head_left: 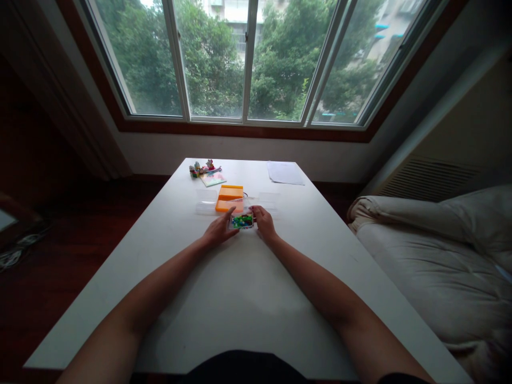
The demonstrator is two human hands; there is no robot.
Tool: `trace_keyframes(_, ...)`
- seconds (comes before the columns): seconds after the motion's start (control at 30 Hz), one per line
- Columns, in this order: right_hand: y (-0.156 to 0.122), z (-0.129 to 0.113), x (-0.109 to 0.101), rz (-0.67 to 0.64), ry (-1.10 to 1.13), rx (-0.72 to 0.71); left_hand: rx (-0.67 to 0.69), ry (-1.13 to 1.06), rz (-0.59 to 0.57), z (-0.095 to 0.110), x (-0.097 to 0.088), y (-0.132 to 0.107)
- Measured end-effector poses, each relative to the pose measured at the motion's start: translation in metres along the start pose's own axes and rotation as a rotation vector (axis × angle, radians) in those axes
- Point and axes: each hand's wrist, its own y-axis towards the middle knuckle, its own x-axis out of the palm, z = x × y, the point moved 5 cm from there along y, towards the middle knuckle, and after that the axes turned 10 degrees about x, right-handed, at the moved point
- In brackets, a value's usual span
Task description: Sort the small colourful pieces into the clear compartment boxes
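Between my two hands is a small clear plastic box (242, 221) filled with green, blue and other coloured small pieces. My left hand (220, 229) is closed around its left side, thumb along the near-left edge. My right hand (264, 222) grips the right end, its fingers bent at the upper corner. Just beyond the box lies an opened orange case (231, 192), its near edge partly behind my left thumb. Clear plastic containers flank the case, one on the left (206, 202) and another on the right (270, 200).
Small colourful toy figures (195, 169) stand at the table's far left, beside a pastel card (213, 178). White paper sheets (285, 173) lie at the far right. A window is beyond the white table (240, 298); a pale sofa (432, 256) is on the right.
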Motion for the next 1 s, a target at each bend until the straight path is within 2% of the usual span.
trace_keyframes(0.17,-0.001,0.003,0.003,-0.008,0.174,0.029,-0.012,0.022,-0.007,-0.002,0.001,0.001)
trace_keyframes(0.27,-0.001,0.002,0.008,-0.102,0.293,-0.031,-0.054,-0.014,0.022,-0.007,0.000,0.002)
trace_keyframes(0.37,-0.001,0.003,0.015,-0.220,0.385,-0.091,-0.104,-0.148,0.069,-0.013,-0.002,0.002)
trace_keyframes(0.5,0.000,0.010,0.024,-0.321,0.368,-0.116,-0.142,-0.306,0.112,-0.016,-0.004,0.002)
trace_keyframes(0.67,0.003,0.015,0.020,-0.246,0.252,-0.194,-0.127,-0.406,0.124,-0.022,-0.002,0.004)
trace_keyframes(0.83,0.000,0.009,0.014,-0.219,0.175,-0.257,-0.153,-0.635,0.161,-0.032,0.007,0.011)
trace_keyframes(1.0,-0.007,0.000,0.013,-0.208,0.106,-0.358,-0.160,-0.597,0.170,-0.031,0.009,0.011)
